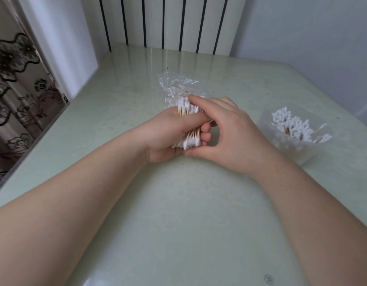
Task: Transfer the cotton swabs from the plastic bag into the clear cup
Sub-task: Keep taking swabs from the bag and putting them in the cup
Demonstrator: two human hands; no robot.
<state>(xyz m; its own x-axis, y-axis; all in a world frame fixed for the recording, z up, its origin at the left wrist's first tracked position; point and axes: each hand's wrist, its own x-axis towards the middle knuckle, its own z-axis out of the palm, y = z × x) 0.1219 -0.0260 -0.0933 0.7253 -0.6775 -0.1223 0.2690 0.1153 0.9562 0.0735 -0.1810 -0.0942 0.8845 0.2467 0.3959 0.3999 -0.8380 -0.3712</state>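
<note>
My left hand (168,131) grips a thick bundle of cotton swabs (187,108) with wooden sticks and white tips, just above the table's middle. My right hand (230,131) spans the bundle's two ends: its forefinger touches the far tips and its thumb touches the near tips. Right behind the hands lies the crumpled clear plastic bag (174,85), with some swabs still inside. The clear cup (298,149) stands at the right, holding many swabs (290,122) upright.
The pale green glossy table (178,213) reaches a white radiator with dark gaps at the back. A patterned curtain hangs beyond the table's left edge. A white wall stands behind the cup at the right.
</note>
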